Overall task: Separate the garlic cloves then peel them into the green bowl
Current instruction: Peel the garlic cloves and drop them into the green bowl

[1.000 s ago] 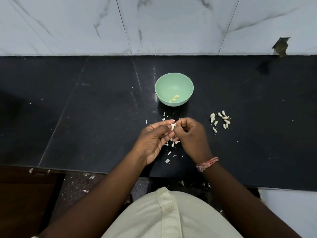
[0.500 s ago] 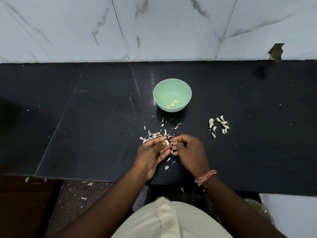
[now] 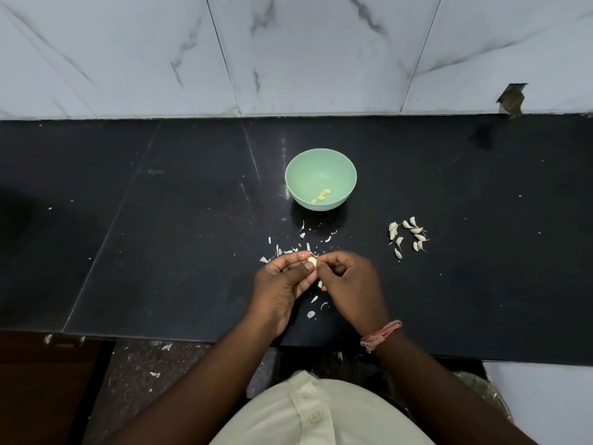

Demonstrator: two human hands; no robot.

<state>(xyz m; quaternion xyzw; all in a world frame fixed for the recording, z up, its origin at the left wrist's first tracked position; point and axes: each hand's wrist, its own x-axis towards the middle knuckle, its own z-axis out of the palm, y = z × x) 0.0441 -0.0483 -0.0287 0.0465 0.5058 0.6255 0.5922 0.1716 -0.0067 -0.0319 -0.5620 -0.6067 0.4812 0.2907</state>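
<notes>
2 hands [image 3: 321,281] around garlic clove [image 3: 312,261]

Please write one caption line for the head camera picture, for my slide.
Both hands, left hand and right hand, pinch one garlic clove above the black counter, near the green bowl and unpeeled cloves.

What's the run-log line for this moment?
step: peeling | hands: left hand and right hand pinch one clove | green bowl: peeled cloves inside | unpeeled cloves: on counter

garlic clove [image 3: 312,261]: pale, pinched | green bowl [image 3: 298,175]: upright, peeled cloves [image 3: 321,196] inside
</notes>
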